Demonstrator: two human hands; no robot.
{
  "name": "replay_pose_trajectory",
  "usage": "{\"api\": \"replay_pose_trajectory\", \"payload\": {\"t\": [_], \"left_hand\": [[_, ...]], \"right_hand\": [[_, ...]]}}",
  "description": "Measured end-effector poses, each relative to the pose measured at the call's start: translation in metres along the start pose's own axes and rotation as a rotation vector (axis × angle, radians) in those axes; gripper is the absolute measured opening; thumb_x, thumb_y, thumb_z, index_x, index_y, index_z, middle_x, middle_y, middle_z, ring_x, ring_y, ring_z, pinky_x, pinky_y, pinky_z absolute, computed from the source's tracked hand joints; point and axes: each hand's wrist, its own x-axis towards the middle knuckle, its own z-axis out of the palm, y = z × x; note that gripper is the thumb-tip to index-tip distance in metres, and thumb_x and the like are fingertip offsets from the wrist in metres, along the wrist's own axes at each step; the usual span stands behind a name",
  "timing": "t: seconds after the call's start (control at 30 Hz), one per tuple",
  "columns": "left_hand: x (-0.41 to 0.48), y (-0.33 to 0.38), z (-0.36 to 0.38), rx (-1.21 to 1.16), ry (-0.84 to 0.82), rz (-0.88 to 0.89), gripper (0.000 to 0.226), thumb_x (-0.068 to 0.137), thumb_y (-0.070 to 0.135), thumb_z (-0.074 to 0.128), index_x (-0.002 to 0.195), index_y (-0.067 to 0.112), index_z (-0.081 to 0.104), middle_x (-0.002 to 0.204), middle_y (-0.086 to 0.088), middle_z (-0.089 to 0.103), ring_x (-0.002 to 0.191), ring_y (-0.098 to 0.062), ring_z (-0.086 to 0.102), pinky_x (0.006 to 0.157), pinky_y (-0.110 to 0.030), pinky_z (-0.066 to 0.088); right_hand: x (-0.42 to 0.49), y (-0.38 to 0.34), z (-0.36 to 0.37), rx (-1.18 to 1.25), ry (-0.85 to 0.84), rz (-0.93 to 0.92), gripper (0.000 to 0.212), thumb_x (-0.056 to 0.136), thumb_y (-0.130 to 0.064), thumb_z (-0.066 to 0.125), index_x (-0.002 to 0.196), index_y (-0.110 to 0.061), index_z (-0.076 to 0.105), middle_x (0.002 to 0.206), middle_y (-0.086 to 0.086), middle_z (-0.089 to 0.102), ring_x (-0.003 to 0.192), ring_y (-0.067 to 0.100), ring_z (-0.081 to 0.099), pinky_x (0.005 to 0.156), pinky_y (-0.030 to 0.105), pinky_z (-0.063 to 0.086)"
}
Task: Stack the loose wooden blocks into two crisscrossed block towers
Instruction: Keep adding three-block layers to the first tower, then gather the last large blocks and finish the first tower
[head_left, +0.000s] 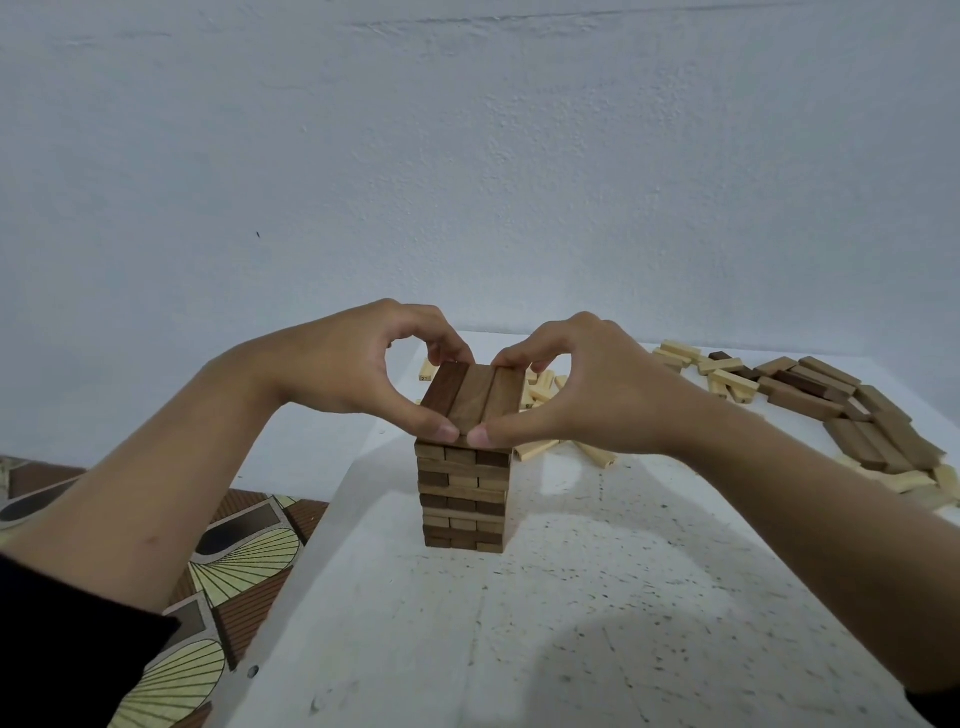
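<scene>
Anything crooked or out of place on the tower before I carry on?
Nothing stands out. The tower stands straight, its layers crossed squarely. The left hand and right hand pinch the top layer, which sits flush. Loose blocks lie scattered to the right, unstacked.

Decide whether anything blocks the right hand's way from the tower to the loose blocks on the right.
Nothing visible does. The right hand pinches the tower's top layer; only bare table lies between it and the loose blocks.

Dim, soft light; wide-angle bowing at edges.
</scene>
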Motion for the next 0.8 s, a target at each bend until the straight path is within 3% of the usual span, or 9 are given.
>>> {"api": "replay_pose_trajectory", "payload": {"t": [0.23, 0.33, 0.5, 0.67, 0.8], "left_hand": [[-0.002, 0.002, 0.000, -0.011, 0.008, 0.005, 0.068, 0.056, 0.071, 0.077, 0.116, 0.043, 0.065, 0.112, 0.018, 0.059, 0.116, -0.005, 0.053, 0.089, -0.021, 0.035], [-0.004, 0.005, -0.001, -0.021, 0.015, 0.008, 0.070, 0.056, 0.071, 0.078, 0.119, 0.043, 0.064, 0.113, 0.020, 0.058, 0.116, -0.005, 0.053, 0.089, -0.020, 0.035], [-0.006, 0.008, 0.000, -0.073, 0.067, 0.017, 0.070, 0.063, 0.071, 0.074, 0.127, 0.047, 0.059, 0.120, 0.023, 0.059, 0.121, -0.003, 0.052, 0.091, -0.027, 0.035], [-0.006, 0.017, 0.000, -0.147, 0.251, 0.074, 0.060, 0.076, 0.066, 0.068, 0.131, 0.046, 0.058, 0.129, 0.022, 0.058, 0.125, -0.006, 0.054, 0.091, -0.031, 0.039], [0.000, 0.034, 0.006, -0.197, 0.459, 0.076, 0.041, 0.086, 0.060, 0.065, 0.123, 0.043, 0.063, 0.117, 0.018, 0.064, 0.116, -0.005, 0.059, 0.088, -0.031, 0.042]], "right_hand": [[0.001, 0.002, 0.002, -0.005, 0.002, -0.005, 0.064, 0.057, -0.065, 0.085, 0.114, -0.041, 0.071, 0.093, -0.032, 0.053, 0.106, -0.006, 0.050, 0.105, 0.041, 0.038], [0.002, 0.006, 0.003, -0.001, 0.003, -0.011, 0.074, 0.051, -0.073, 0.080, 0.117, -0.042, 0.069, 0.105, -0.029, 0.058, 0.110, -0.002, 0.053, 0.104, 0.039, 0.040], [0.003, 0.017, 0.006, 0.115, 0.080, -0.040, 0.082, 0.053, -0.078, 0.074, 0.127, -0.042, 0.065, 0.118, -0.025, 0.063, 0.110, -0.007, 0.056, 0.083, 0.020, 0.041], [-0.004, 0.021, -0.003, 0.392, 0.263, -0.072, 0.058, 0.070, -0.063, 0.074, 0.121, -0.034, 0.071, 0.120, -0.021, 0.069, 0.113, -0.008, 0.060, 0.097, 0.028, 0.049], [-0.016, 0.025, -0.008, 0.568, 0.483, -0.098, 0.021, 0.089, -0.035, 0.074, 0.105, -0.022, 0.073, 0.100, -0.011, 0.074, 0.099, 0.004, 0.067, 0.093, 0.041, 0.055]]}}
